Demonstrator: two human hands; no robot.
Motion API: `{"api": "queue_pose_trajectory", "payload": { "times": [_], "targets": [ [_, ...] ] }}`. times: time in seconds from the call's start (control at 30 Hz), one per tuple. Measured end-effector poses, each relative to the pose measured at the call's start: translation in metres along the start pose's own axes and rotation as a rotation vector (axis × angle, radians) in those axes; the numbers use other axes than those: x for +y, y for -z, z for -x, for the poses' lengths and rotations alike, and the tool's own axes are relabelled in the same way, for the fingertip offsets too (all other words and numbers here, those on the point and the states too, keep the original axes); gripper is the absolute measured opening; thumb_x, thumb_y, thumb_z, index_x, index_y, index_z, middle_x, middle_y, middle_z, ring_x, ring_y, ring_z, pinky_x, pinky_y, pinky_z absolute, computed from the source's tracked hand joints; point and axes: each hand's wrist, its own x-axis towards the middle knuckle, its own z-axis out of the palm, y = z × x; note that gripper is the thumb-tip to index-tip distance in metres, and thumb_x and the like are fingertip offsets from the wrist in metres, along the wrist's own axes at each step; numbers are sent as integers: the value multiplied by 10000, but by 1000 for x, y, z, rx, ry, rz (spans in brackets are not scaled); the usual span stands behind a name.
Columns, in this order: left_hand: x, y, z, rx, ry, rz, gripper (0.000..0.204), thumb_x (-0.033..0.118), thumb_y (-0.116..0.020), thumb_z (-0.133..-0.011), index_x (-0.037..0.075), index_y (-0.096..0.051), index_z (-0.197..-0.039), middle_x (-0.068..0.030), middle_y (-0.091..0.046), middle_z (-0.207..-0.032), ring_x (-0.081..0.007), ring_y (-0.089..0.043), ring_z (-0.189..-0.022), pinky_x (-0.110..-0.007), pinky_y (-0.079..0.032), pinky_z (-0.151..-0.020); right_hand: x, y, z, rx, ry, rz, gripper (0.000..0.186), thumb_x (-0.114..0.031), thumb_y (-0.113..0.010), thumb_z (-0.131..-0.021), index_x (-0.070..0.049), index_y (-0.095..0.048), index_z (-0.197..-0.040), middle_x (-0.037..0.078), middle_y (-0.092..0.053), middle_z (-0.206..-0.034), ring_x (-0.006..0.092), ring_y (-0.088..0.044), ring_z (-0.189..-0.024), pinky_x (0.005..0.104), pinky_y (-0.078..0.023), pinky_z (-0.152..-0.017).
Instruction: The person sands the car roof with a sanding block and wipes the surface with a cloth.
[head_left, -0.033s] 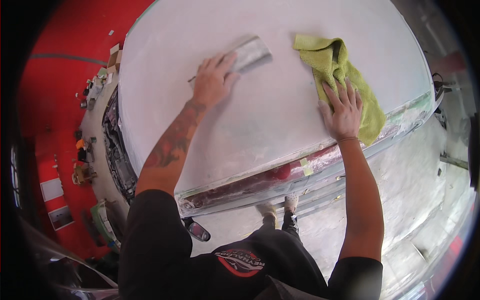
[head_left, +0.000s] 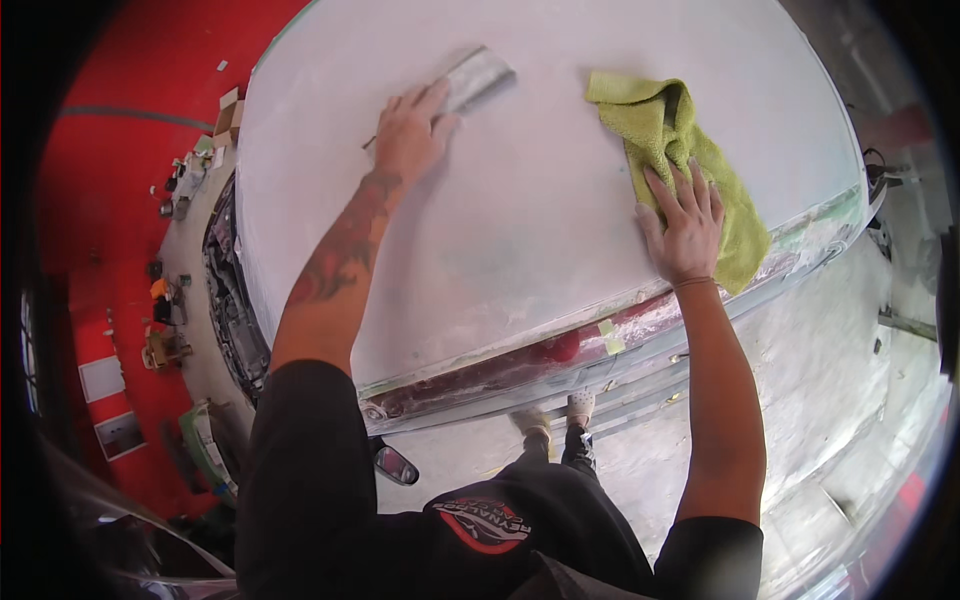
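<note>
Across the vehicle's pale roof [head_left: 530, 210], grips a long grey block [head_left: 478, 80], apparently for sanding, in the left hand [head_left: 408, 135], resting it against the surface well in from the near edge. Lays the right hand [head_left: 688, 225], open with fingers spread, on a rumpled yellow-green towel [head_left: 735, 210] nearer that edge. Seems busy with hand-sanding; for another stroke, probably calls for even pressure and a flat block.

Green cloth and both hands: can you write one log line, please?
left hand: holding grey block | right hand: resting on green cloth | beneath: whitish car panel
</note>
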Motion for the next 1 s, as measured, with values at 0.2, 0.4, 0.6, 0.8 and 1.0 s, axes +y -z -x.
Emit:
{"api": "queue_pose_trajectory", "payload": {
  "times": [0.2,0.4,0.6,0.8,1.0],
  "targets": [
    [73,-22,50,-30,-65,77,497,212,-692,-829,117,-591,-1306,-170,-567,-1269,-357,-519,-1153,-471,-382,-1021,14,6,7,-24,-14,14,430,-366,-664,-851,-215,-643,-1252,53,-552,-1359,315,-393,-1368,545,-291,-1099],
    [3,11,69,-92,-262,47,553,201,-722,-818,111,-571,-1342,-175,-554,-1293,-358,-529,-1127,-461,-407,-991,8,11,3,-33,-7,21,446,-353,-668,-848,-219,-632,-1273,42,-537,-1377,313,-392,-1369,542,-287,-1105],
    [-46,-1,24,48,231,-104,498,191,-664,-865,95,-558,-1343,-189,-559,-1292,-382,-513,-1147,-453,-402,-997,3,2,3,-43,16,4,450,-352,-661,-854,-226,-626,-1284,48,-534,-1378,324,-394,-1366,545,-295,-1100],
    [17,46,167,-247,-237,130,596,181,-755,-766,126,-578,-1332,-160,-525,-1317,-360,-502,-1181,-485,-398,-1006,14,10,8,-40,5,68,457,-355,-664,-851,-228,-628,-1288,56,-543,-1369,338,-410,-1355,541,-301,-1094],
    [-150,31,55,47,171,-100,480,184,-650,-885,107,-549,-1348,-194,-575,-1259,-389,-526,-1130,-458,-416,-981,1,-2,7,-40,43,23,454,-365,-655,-860,-207,-633,-1286,75,-555,-1359,343,-415,-1354,529,-287,-1097]
  ]
}}
